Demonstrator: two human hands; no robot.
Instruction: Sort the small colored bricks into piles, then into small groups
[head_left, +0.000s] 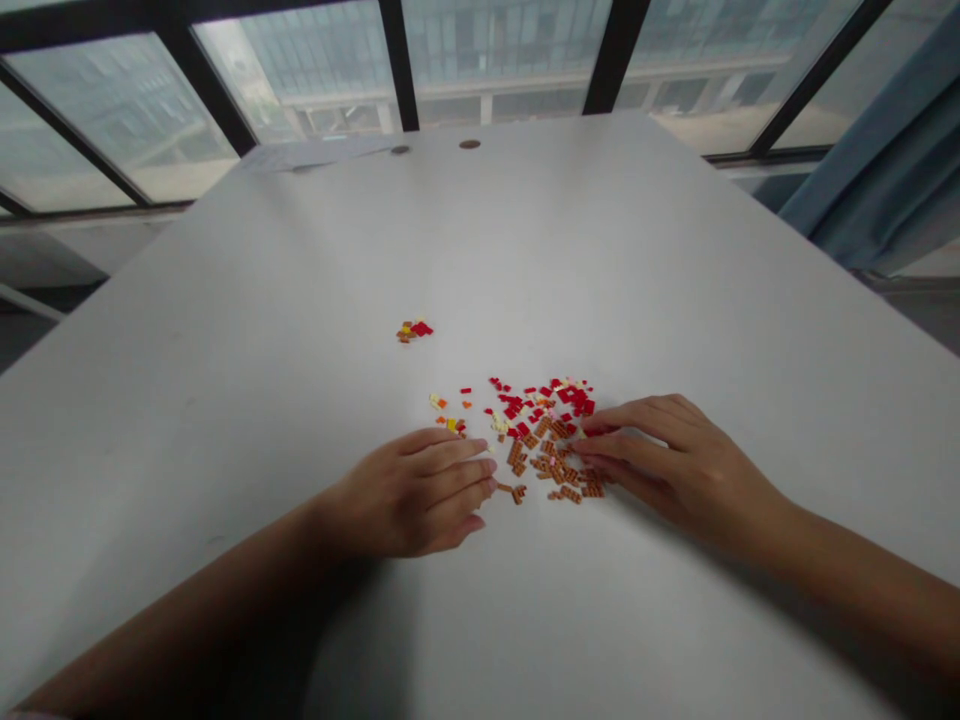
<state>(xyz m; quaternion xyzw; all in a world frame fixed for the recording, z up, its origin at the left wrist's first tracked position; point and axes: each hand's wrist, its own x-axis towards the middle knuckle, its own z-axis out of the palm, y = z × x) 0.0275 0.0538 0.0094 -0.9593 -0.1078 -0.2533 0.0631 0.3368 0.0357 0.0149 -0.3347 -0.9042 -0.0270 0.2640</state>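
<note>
Your right hand [686,465] is at the right edge of the brown pieces [555,468] and the red pieces [579,402], which lie loose on the worktop [300,300]. Your left hand [416,492], with fingers half bent, is at the left edge. I cannot tell whether either hand grasps a piece. A careless fingertip could scatter them, because they are so small, and your left hand could hide some underneath.

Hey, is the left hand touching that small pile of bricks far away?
Apart. The head view shows white table between the left hand and the small pile.
</note>
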